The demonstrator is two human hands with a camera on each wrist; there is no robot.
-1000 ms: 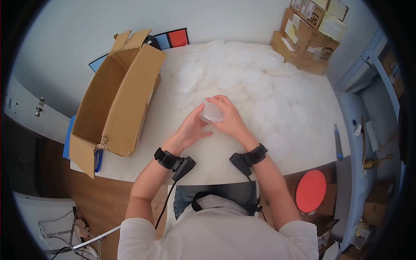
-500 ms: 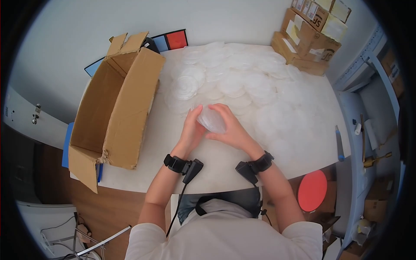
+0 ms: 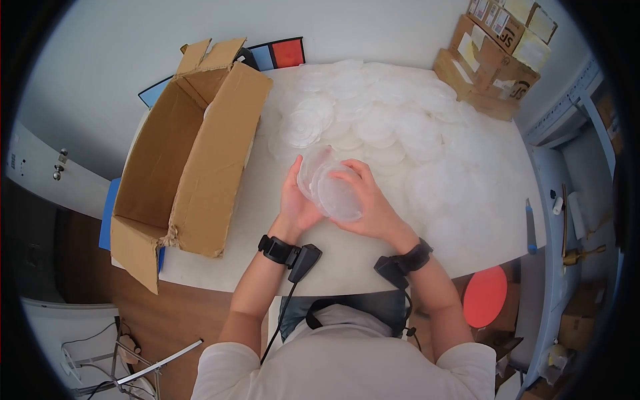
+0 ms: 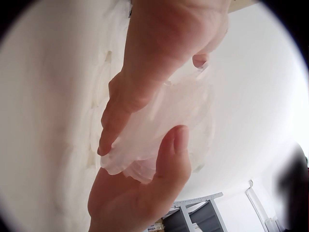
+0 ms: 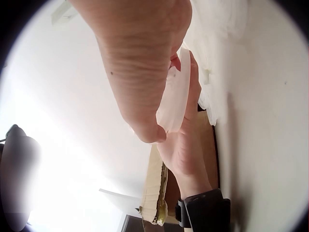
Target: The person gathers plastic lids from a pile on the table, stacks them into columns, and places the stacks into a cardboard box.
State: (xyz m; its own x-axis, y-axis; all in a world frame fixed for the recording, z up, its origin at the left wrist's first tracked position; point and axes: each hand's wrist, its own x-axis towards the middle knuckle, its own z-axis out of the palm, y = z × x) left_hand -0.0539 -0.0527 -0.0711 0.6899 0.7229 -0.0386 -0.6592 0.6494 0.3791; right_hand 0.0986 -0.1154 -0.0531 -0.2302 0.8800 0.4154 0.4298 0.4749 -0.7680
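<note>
Thin translucent round plastic lids are held between the two hands above the table. My right hand (image 3: 377,210) grips the nearer stack of lids (image 3: 341,197) by its edge, thumb low and fingers over the far side. Behind it, another part of the lids (image 3: 308,170) leans against my left hand (image 3: 297,203), whose thumb and fingers hold it from the left. In the left wrist view, the right thumb (image 4: 174,150) lies across the lids' face (image 4: 164,108). The right wrist view has the lids (image 5: 176,96) nearly edge-on, partly hidden by the right hand.
A wide spread of similar lids (image 3: 380,127) covers the back and right of the white table (image 3: 267,267). To the left stands an open cardboard box (image 3: 217,160). Stacked cartons (image 3: 490,60) fill the back right corner; a blue cutter-like tool (image 3: 531,227) lies at the right edge.
The lids, earlier bunched together between both hands, now show as two overlapping groups fanned apart. The hands have shifted slightly toward the body, and the head view has moved a little.
</note>
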